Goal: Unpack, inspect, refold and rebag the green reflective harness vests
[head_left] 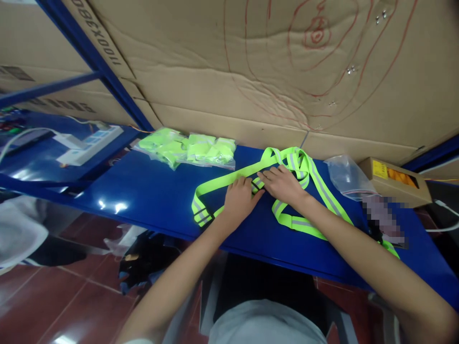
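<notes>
A neon-yellow strap with a grey reflective stripe lies in loops on the blue table. My left hand is closed on it near a black buckle at the middle. Just to the right, my right hand pinches the same stretch of strap, the two hands almost touching. More black fittings sit at the left loop of the strap. On the right, other loops pass under my right forearm and come out near the table's right part. The fingertips partly hide the buckle.
Clear bags of folded neon material lie at the back left, by the cardboard wall. An empty clear bag and a cardboard box are at the right. A white power strip sits at the far left.
</notes>
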`<state>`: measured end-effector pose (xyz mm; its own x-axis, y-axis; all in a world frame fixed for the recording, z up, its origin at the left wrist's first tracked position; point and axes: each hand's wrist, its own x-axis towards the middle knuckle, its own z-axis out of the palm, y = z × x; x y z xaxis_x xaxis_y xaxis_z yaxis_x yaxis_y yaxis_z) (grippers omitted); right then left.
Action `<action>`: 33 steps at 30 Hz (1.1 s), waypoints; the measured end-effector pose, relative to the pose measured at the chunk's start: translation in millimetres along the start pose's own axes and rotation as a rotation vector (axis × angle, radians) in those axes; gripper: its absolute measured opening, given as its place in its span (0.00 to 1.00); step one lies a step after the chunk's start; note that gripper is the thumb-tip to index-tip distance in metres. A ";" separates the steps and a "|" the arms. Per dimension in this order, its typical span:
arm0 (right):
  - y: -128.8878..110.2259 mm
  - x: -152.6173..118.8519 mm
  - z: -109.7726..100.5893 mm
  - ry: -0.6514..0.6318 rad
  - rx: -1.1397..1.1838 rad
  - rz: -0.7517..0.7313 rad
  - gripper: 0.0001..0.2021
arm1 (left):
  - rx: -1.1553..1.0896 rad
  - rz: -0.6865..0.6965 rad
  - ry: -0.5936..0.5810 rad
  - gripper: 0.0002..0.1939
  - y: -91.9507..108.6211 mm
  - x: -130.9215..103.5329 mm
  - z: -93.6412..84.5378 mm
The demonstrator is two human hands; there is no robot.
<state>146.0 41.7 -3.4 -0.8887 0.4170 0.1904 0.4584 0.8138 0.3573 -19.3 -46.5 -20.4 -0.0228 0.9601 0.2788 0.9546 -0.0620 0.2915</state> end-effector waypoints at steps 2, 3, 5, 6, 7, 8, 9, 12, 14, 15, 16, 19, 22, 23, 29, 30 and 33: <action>1.7 -1.6 1.9 -0.003 -0.001 0.018 0.22 | 0.016 0.014 -0.006 0.23 -2.5 -0.4 1.9; 3.8 -2.4 3.3 -0.005 0.000 0.034 0.21 | 0.018 0.018 -0.005 0.22 -5.7 -3.9 0.6; 10.3 -4.0 6.7 -0.010 0.000 0.080 0.21 | 0.037 0.026 -0.004 0.21 -13.5 -14.8 -4.6; 14.4 -4.8 8.3 -0.013 -0.001 0.107 0.20 | 0.052 0.032 -0.001 0.21 -17.5 -21.1 -7.5; 18.6 -5.8 9.8 -0.016 -0.002 0.131 0.20 | 0.068 0.041 0.005 0.20 -21.3 -27.2 -10.1; 22.7 -6.9 11.1 -0.020 -0.003 0.152 0.19 | 0.084 0.052 0.010 0.20 -24.6 -32.9 -12.0; 26.1 -8.1 12.2 -0.025 -0.005 0.168 0.19 | 0.098 0.062 0.016 0.21 -27.4 -37.7 -13.2; 29.3 -11.2 13.1 -0.044 -0.012 0.186 0.18 | 0.110 0.082 0.028 0.21 -32.4 -47.2 -12.5; 23.9 -11.9 10.9 -0.051 -0.015 0.179 0.19 | 0.088 0.096 0.038 0.24 -34.1 -51.1 -10.9; 19.0 -11.6 8.8 -0.052 -0.015 0.172 0.21 | 0.070 0.101 0.048 0.27 -35.0 -53.2 -10.5; 12.7 -11.0 6.2 -0.048 -0.014 0.161 0.24 | 0.050 0.106 0.057 0.30 -36.1 -55.7 -10.7; -10.2 -6.4 -2.8 -0.011 0.010 0.069 0.29 | 0.009 0.091 0.087 0.38 -41.6 -66.2 -14.5; -29.0 0.9 -7.5 0.016 0.038 -0.071 0.26 | 0.005 0.074 0.066 0.32 -47.9 -76.8 -20.2; -32.0 3.3 -7.6 0.011 0.040 -0.091 0.24 | 0.008 0.077 0.049 0.28 -49.5 -79.2 -21.8; -17.1 6.0 -1.9 -0.015 0.018 -0.001 0.24 | 0.016 0.120 0.005 0.25 -54.8 -80.8 -24.3; -13.0 4.4 -1.0 -0.019 0.016 0.010 0.24 | 0.022 0.117 -0.001 0.25 -55.6 -80.0 -24.1; -4.3 -1.9 2.6 -0.038 0.010 0.029 0.25 | 0.019 0.108 -0.012 0.25 -57.8 -78.2 -23.9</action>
<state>145.7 38.5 -7.7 -0.8745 0.4557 0.1658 0.4844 0.8049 0.3427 -79.8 -124.6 -37.2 0.0837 0.9515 0.2961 0.9568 -0.1598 0.2430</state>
